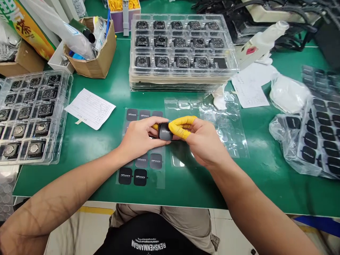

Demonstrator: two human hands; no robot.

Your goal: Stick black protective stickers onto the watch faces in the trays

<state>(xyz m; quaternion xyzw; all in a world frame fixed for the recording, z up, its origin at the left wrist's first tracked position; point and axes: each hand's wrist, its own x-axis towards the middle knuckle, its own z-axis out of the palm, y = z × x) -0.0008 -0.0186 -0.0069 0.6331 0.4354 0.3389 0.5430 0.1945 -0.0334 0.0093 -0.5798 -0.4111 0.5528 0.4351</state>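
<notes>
Between my two hands, over the middle of the green table, is a black square watch body (166, 131) with white lettering on its face. My left hand (142, 134) grips it from the left, thumb below and fingers behind. Yellow finger covers sit on the thumb and forefinger of my right hand (198, 136), which are pressed to its top right corner. Whether those fingertips pinch a film there is too small to tell. Beneath my left hand lies a clear sheet of black square stickers (140, 160) with the same lettering, partly covered by the hand.
Stacked clear trays (183, 72) of watch bodies stand at the back; another such tray (57, 141) is at left. A paper slip (90, 108), clear film sheets (217, 138), bagged sticker sheets (305, 156), a white bottle (261, 42) and a cardboard box (92, 67) surround the work spot.
</notes>
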